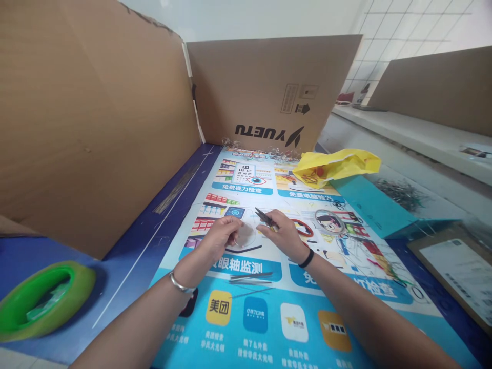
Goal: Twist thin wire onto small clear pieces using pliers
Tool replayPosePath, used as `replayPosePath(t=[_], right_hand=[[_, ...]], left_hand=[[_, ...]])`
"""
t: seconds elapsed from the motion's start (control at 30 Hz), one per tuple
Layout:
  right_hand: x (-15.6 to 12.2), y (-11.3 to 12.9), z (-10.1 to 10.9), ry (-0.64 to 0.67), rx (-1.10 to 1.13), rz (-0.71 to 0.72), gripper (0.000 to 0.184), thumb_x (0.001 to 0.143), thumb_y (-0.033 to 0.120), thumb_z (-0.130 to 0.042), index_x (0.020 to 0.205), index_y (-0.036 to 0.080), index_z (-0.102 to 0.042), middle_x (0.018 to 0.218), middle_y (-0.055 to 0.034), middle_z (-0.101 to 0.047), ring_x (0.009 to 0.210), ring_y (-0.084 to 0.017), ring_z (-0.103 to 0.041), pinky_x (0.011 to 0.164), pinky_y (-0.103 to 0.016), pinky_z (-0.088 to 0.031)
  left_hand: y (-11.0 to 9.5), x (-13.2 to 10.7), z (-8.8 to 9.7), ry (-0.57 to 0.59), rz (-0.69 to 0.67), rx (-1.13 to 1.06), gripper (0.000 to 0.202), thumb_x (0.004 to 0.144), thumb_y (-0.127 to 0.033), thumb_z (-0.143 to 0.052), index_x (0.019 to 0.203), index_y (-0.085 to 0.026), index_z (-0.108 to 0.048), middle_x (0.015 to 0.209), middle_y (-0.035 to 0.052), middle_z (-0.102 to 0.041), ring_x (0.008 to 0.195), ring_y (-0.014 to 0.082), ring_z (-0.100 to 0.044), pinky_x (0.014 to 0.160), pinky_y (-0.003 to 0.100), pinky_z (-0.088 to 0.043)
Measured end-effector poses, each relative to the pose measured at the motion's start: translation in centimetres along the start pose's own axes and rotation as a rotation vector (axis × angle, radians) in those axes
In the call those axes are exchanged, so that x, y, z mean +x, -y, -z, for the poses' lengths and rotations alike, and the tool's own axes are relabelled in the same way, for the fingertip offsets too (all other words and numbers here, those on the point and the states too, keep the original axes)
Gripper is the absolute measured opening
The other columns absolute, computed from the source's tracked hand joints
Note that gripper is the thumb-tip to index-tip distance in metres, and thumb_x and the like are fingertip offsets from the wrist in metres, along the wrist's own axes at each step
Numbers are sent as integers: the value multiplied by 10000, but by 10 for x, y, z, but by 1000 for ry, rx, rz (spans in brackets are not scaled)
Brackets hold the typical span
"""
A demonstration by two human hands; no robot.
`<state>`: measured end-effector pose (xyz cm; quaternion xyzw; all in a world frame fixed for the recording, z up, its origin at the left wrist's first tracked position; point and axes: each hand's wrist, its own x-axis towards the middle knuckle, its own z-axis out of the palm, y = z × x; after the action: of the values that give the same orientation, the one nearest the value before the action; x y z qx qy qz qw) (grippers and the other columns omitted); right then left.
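Observation:
My left hand [223, 237] hovers over the printed poster with thumb and fingers pinched together. What it pinches, if anything, is too small to make out. My right hand [284, 236] is closed round pliers [264, 217] with dark pointed jaws, which stand slightly apart and point towards my left hand. Most of the handles are hidden in the palm. Just beyond my right hand lies a red ring [306, 228]. Several thin dark strips [250, 278] lie on the poster [238, 328] between my forearms.
Cardboard panels [246, 77] wall off the back and left. A green tape roll [77, 292] sits at the left. Thin wires [179, 189] lie beside the poster. A yellow bag [353, 163], a blue folder [372, 205] and tangled wire pieces [400, 193] are at the right.

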<state>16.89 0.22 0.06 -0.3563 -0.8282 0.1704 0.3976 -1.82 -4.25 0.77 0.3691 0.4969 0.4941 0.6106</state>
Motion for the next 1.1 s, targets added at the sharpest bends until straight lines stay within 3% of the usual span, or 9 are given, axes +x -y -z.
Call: replayPosePath(t=[0.13, 0.33, 0.67, 0.8, 0.9, 1.0, 1.1], right_hand=[[-1, 1, -1, 32, 0, 24, 237, 781, 417, -583, 826, 191, -530, 769, -27, -533, 736, -157, -501, 661, -283, -409], [-1, 1, -1, 8, -39, -10, 227, 782, 408, -582, 828, 190, -536, 787, -38, -542, 760, -171, -508, 674, -297, -418], [-3, -1, -5, 13, -51, 42, 290, 759, 453, -598, 846, 183, -542, 775, -42, -544, 743, -170, -510, 666, -303, -425], [-2, 0, -2, 66, -18, 74, 272, 775, 448, -579, 832, 183, -556, 765, -41, -552, 737, -164, -515, 670, -293, -425], [3, -2, 9, 84, -44, -20, 243, 820, 419, -523, 817, 182, -574, 756, -36, -561, 707, -151, -512, 640, -279, -405], [11, -6, 22, 222, -75, -147, 248, 815, 413, -514, 808, 181, -600, 735, -19, -572, 658, -138, -510, 586, -257, -377], [15, -8, 30, 400, -84, -157, 227, 780, 392, -546, 735, 178, -605, 711, -9, -580, 647, -135, -513, 572, -243, -357]], left_hand=[[-1, -1, -1, 23, 12, -6, 186, 674, -307, -639, 686, -142, -555, 452, -48, -437, 391, 43, -358, 395, 185, -226], [-1, -4, -4, 161, 84, -25, 171, 654, -283, -653, 645, -153, -542, 443, -47, -437, 381, 45, -362, 390, 193, -215], [1, 3, 2, -14, -8, -12, 181, 672, -306, -634, 704, -140, -567, 460, -46, -447, 403, 48, -371, 398, 182, -236], [0, 5, 6, -23, -24, -26, 185, 671, -309, -634, 707, -139, -570, 466, -42, -456, 412, 51, -391, 397, 177, -243], [-2, 6, 10, 30, 3, 20, 193, 661, -316, -649, 693, -146, -561, 464, -46, -458, 397, 46, -380, 391, 176, -235], [-4, 8, 15, 107, 26, 72, 214, 662, -338, -652, 674, -153, -544, 459, -51, -459, 370, 39, -355, 376, 177, -210], [-5, 8, 17, 135, 40, 106, 228, 659, -356, -654, 690, -153, -555, 450, -53, -460, 355, 38, -339, 368, 176, -194]])
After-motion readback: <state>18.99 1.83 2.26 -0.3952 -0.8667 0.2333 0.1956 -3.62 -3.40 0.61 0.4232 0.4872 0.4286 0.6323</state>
